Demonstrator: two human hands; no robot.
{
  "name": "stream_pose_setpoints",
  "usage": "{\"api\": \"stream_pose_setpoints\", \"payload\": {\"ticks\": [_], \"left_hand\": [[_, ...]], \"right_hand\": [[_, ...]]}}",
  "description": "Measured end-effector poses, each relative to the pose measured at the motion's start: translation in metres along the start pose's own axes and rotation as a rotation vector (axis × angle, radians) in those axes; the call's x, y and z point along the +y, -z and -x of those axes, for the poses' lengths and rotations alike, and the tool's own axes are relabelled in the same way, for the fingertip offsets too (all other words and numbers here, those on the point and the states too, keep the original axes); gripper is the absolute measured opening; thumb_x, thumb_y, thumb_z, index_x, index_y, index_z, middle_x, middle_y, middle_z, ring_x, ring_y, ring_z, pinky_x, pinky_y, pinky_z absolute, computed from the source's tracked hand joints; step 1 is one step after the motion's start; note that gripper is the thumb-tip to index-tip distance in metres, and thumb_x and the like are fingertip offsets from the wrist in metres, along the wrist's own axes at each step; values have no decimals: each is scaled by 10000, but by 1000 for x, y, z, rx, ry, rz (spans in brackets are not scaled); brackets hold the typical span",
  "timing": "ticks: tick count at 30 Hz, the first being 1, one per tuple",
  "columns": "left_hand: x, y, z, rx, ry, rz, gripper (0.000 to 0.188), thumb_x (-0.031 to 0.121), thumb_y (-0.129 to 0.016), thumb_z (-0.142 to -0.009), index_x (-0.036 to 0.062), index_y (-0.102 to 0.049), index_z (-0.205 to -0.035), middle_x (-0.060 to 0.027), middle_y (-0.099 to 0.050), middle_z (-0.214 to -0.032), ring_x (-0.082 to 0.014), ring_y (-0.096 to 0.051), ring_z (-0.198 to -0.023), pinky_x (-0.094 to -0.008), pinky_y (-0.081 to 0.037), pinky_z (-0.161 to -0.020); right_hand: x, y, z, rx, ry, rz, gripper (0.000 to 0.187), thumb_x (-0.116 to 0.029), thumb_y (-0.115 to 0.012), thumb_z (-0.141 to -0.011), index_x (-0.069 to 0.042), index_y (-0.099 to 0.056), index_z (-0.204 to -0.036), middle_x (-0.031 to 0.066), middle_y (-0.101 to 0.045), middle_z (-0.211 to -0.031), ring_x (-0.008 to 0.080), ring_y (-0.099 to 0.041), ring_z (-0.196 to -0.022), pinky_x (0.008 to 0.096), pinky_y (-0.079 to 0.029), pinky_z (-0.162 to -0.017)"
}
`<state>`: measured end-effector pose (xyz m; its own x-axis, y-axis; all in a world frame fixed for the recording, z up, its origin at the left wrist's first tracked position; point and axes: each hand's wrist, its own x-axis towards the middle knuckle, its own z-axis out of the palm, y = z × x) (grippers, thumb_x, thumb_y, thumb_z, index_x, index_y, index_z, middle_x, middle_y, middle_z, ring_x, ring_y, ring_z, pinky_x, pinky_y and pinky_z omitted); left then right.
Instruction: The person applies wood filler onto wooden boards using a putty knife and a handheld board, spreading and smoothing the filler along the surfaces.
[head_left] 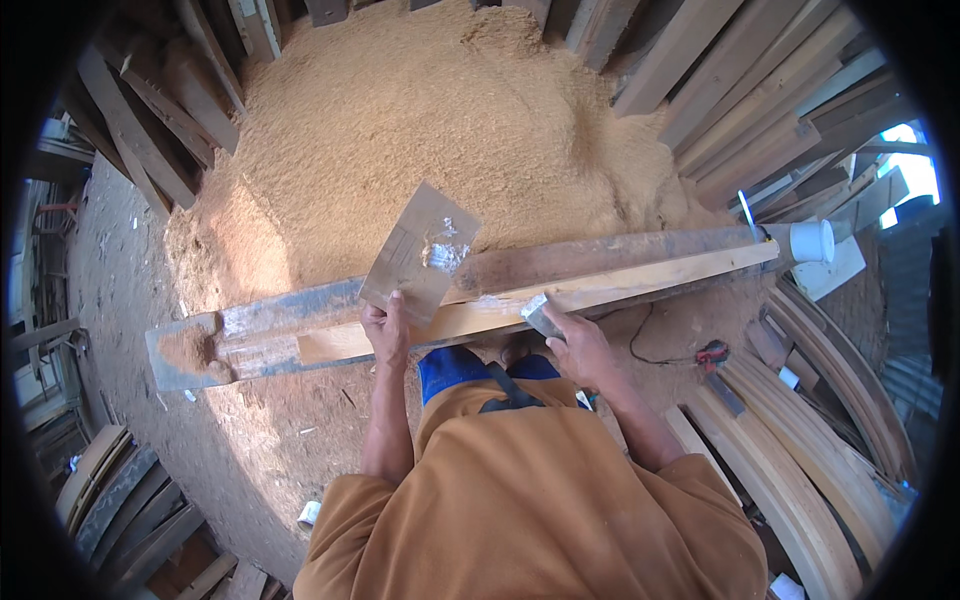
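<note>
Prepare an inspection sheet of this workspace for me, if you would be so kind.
Surface: long stained beam, with loose sawdust near its left end.
Job's things: pale plank lying along the beam, with a white smear; flat panel bearing whitish paste-like material; small greyish block or blade, exact kind unclear.
Clutter: white container by the beam's right end; red-and-dark device at right.
Hands: left hand holds the panel; right hand grips the greyish piece.
Cables: dark cable leading toward the device.
Surroundings: sawdust heap beyond the beam; stacked timber; curved boards at lower right.
</note>
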<state>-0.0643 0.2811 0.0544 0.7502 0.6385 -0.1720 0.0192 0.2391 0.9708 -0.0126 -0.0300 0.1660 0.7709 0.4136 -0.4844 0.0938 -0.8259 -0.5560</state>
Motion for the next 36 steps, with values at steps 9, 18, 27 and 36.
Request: {"api": "stream_pose_setpoints", "payload": {"ticks": [9,18,27,36], "left_hand": [[-8,15,-6,-163,40,-87,122,95,-624,-990,17,-676,-912,34,-659,-823,-27,-535,-735,-233,-430,-639],[-9,24,-13,-222,69,-94,120,99,-624,-990,12,-666,-919,33,-660,-827,-27,-546,-753,-231,-444,-665],[-8,27,-16,-268,77,-142,153,127,-625,-988,3,-681,-917,45,-630,-775,-34,-520,-701,-238,-419,-603],[-7,30,-21,-280,203,26,143,119,-629,-978,15,-697,-909,21,-669,-798,-46,-564,-696,-251,-451,-617]], "right_hand": [[-55,-35,-6,-43,-287,108,445,-193,-562,-954,-20,-551,-1364,288,-656,-1069,457,-645,-1019,537,-521,-877],[-57,-10,-8,-20,-189,96,386,-204,-564,-944,3,-610,-1266,273,-680,-1107,442,-650,-1058,527,-511,-922],[-67,-23,0,-124,-300,34,466,-228,-621,-917,-54,-568,-1347,258,-672,-1169,449,-635,-1087,528,-495,-956],[-92,23,-24,105,-45,66,456,-167,-626,-918,-74,-560,-1359,231,-638,-1250,417,-594,-1163,509,-474,-975]]}}
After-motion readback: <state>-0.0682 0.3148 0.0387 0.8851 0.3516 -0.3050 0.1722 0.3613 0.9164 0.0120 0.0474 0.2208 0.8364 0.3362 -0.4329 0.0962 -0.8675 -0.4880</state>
